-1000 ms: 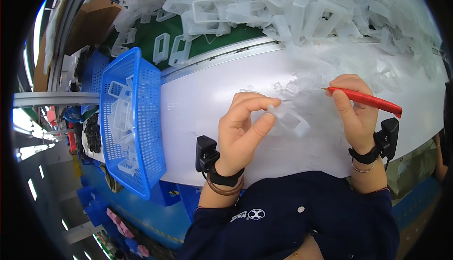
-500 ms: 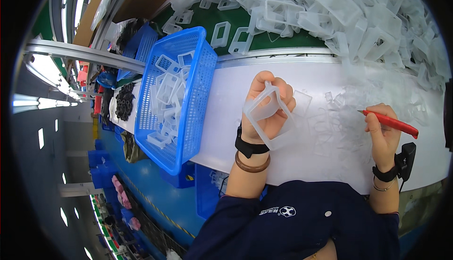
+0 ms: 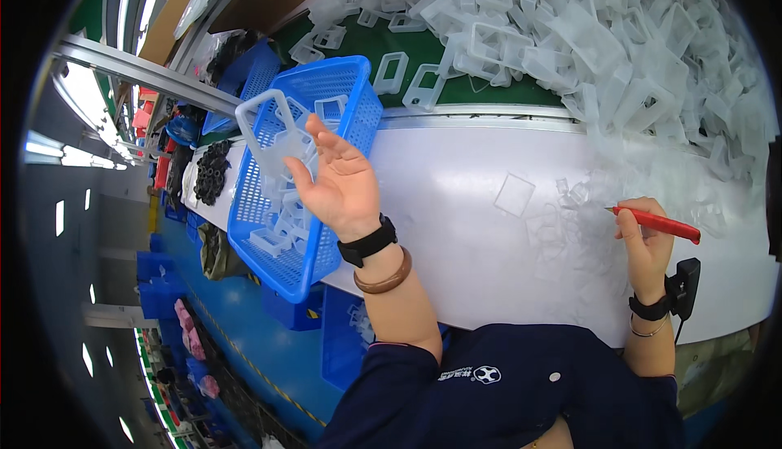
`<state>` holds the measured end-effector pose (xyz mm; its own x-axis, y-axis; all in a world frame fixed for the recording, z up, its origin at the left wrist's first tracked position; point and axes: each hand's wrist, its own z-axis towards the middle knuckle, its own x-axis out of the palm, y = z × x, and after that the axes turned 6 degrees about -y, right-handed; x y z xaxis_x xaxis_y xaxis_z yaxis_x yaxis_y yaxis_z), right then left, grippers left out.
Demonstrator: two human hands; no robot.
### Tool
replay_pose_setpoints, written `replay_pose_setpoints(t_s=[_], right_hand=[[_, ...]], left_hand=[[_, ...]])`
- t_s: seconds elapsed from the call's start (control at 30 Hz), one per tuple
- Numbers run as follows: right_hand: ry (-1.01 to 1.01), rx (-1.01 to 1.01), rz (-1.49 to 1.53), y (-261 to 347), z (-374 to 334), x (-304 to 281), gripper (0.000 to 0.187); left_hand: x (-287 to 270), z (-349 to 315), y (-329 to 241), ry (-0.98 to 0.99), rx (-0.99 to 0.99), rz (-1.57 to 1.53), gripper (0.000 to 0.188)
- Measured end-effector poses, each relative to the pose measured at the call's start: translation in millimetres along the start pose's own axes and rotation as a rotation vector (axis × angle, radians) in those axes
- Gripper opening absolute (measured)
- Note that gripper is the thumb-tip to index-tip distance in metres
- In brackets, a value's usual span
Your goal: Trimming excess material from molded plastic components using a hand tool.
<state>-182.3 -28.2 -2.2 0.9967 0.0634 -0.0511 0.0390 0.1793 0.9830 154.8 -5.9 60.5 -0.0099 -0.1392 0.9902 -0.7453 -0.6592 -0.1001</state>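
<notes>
Over the blue perforated basket point(image 3: 314, 263), my left hand point(image 3: 338, 180) is open, its fingers spread and palm turned up. A translucent white plastic frame point(image 3: 254, 141) is in the air just beyond its fingertips, apart from the hand and above the basket. Similar frames point(image 3: 273, 241) lie heaped inside the basket. On the right, my right hand point(image 3: 648, 241) is closed round a red-handled craft knife point(image 3: 664, 225), whose tip points left over the white worktop point(image 3: 440, 262). Clear trimmed scraps point(image 3: 562, 229) and a thin square piece point(image 3: 514, 195) lie left of the knife.
A large heap of translucent frames point(image 3: 586, 42) covers the green surface at the back right. Several loose frames point(image 3: 391, 73) lie beside the basket's far end. A metal rail point(image 3: 155, 78) crosses at the left, near a pile of black rings point(image 3: 213, 174).
My left hand has moved left from above the worktop to the basket and let go of the frame. My right hand still holds the knife, in nearly the same place.
</notes>
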Motion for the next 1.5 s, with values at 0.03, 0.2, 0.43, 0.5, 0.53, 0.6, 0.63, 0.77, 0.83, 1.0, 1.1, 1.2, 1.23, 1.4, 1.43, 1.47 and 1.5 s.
replay_pose_setpoints(t_s=[0.03,0.2,0.43,0.5,0.53,0.6,0.63,0.77,0.83,1.0,1.1,1.2,1.23,1.4,1.43,1.47,1.5], right_hand=[[0.007,0.013,-0.007,0,0,0,0.008],[0.030,-0.008,0.002,4,0,1,0.007],[0.025,-0.018,-0.006,6,-1,5,0.006],[-0.008,0.008,0.002,8,-2,3,0.005],[0.014,-0.023,-0.020,8,-3,1,0.005],[0.023,-0.040,-0.043,6,-3,-1,0.005],[0.030,-0.071,-0.066,7,-3,-2,0.005],[0.072,-0.328,-0.133,10,5,-6,0.008],[0.102,-0.174,0.048,17,5,-8,0.010],[0.304,0.186,0.567,6,11,-10,0.016],[0.381,0.373,0.689,8,7,-8,0.015],[0.204,0.386,0.575,5,0,1,0.013],[0.210,0.391,0.576,5,-2,1,0.013],[0.153,0.142,0.344,5,-3,4,0.011],[0.153,0.151,0.342,7,-3,3,0.011],[0.133,-0.029,0.186,10,-3,2,0.011],[0.113,-0.208,0.029,11,-3,2,0.011]], left_hand=[[-2,4,3,0.006,0.005,-0.007,0.033],[-49,50,37,0.265,0.376,1.629,0.035],[-77,85,59,0.299,0.681,2.578,0.027],[-72,73,56,0.290,0.766,2.480,0.017],[-68,66,50,0.391,0.910,2.376,0.014],[-60,48,49,0.507,1.028,2.267,0.011],[-51,34,54,0.500,0.927,2.081,0.011],[-34,-17,69,0.580,0.372,1.463,0.019],[-34,-39,75,0.632,0.140,1.350,0.021],[-47,-77,99,0.728,-0.559,1.017,0.029],[-50,-89,108,0.557,-0.668,0.900,0.035],[-51,-101,115,0.426,-0.643,0.863,0.040],[-53,-104,116,0.419,-0.639,0.865,0.040],[-60,-105,114,0.543,-0.483,0.968,0.040],[-60,-106,113,0.535,-0.488,0.969,0.040],[-59,-107,112,0.555,-0.493,1.011,0.039],[-59,-107,111,0.575,-0.499,1.053,0.039]])
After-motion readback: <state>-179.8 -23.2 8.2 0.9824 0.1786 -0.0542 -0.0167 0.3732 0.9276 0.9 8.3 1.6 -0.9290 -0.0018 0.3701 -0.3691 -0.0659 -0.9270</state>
